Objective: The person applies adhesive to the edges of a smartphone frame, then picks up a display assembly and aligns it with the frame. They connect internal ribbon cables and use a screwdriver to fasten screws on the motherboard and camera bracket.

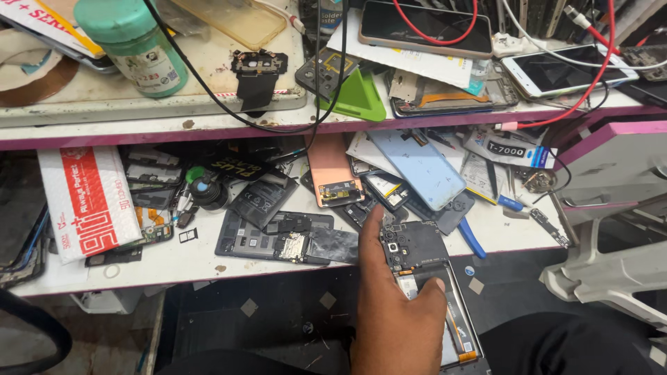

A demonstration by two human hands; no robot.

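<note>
The white, pink-edged bench [174, 260] spans the view in two tiers, both thick with phone parts. On the upper tier a mint-green plastic jar [135, 45] stands at eleven o'clock from the view's centre, and a green triangular plastic pick [358, 97] lies near twelve. On the lower tier a red-and-white padded envelope [87, 201] rests at nine o'clock, with a pale blue phone back panel [417, 167] and a copper-coloured phone back panel [330, 167] just above the centre.

One hand [396, 312] comes up from six o'clock; which of the person's hands it is cannot be told. It grasps an opened black phone with its circuit board and battery exposed [424, 267]. The phone lies at the hand's one o'clock, touching it: the thumb presses on the battery area, the forefinger runs up along the phone's left edge toward twelve. The phone overhangs the bench's front edge. At the hand's ten o'clock, near but apart, lies a dark dismantled phone frame [278, 239].
</note>
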